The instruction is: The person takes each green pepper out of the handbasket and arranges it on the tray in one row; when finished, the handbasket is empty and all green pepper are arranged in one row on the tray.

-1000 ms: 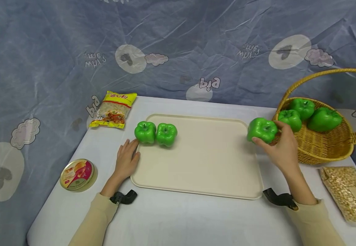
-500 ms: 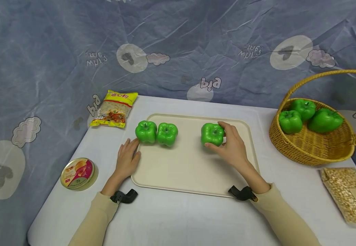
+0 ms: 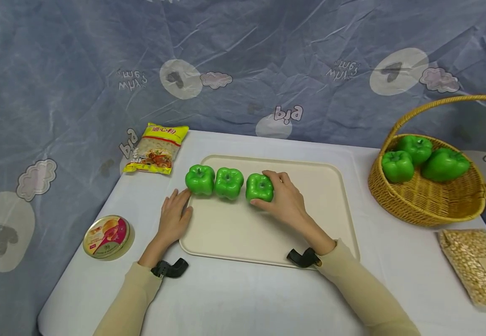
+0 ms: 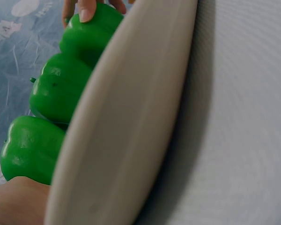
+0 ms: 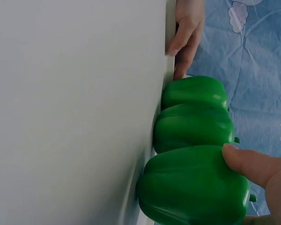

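A green bell pepper [image 3: 259, 187] is pinched between the thumb and fingers of my right hand [image 3: 284, 198], over the left half of the cream tray [image 3: 302, 224]. Just left of it stand two more green peppers side by side on the tray, a middle pepper [image 3: 228, 183] and an outer pepper [image 3: 200, 180]. My left hand [image 3: 175, 217] rests at the tray's left edge with its fingers extended, fingertips close to the outer pepper. In the right wrist view the thumb [image 5: 253, 165] presses the held pepper [image 5: 192, 185] near its stem.
At the right stands a wicker basket [image 3: 444, 203] with a tall handle and three green peppers inside. A bag of yellow kernels [image 3: 474, 261] lies in front of it. A yellow pasta packet [image 3: 155, 149] and a round tin [image 3: 106, 237] lie to the left.
My right hand has carried the pepper leftward from beside the basket, across the tray, to near the two standing peppers. My left hand has stayed in place.
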Demonstrator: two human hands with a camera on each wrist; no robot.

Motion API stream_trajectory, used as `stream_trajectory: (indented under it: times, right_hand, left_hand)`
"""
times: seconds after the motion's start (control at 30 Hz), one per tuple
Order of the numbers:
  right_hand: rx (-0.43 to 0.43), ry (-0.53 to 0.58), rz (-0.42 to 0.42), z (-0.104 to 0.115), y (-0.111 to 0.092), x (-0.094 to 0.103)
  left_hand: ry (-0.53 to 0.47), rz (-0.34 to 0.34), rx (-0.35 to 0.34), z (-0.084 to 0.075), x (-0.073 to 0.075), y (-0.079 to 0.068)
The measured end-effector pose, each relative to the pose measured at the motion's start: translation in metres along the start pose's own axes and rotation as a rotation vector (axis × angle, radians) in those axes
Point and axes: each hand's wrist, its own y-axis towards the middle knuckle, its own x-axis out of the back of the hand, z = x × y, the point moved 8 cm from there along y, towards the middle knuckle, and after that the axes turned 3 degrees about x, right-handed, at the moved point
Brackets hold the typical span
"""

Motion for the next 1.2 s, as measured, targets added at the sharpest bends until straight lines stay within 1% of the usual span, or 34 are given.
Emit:
stream_trajectory:
  times: [0.17, 0.37, 0.73, 1.2]
  right_hand:
    - [-0.002, -0.015, 0.006, 0.0012, 0.0022, -0.005]
    - [-0.001, -0.017, 0.011, 0.0003, 0.0016, -0.0051]
    - [0.033, -0.004, 0.004, 0.0055, 0.0029, -0.0081]
    - [0.035, -0.013, -0.009, 0.0057, 0.0103, -0.0084]
  left_hand:
    - [0.001, -0.002, -0.007, -0.0006, 0.0005, 0.0003]
    - [0.006, 0.002, -0.008, -0.001, 0.0005, 0.0009]
    - [0.004, -0.001, -0.006, 0.0002, 0.0006, 0.0]
    - [0.006, -0.004, -0.009, 0.001, -0.0004, 0.001]
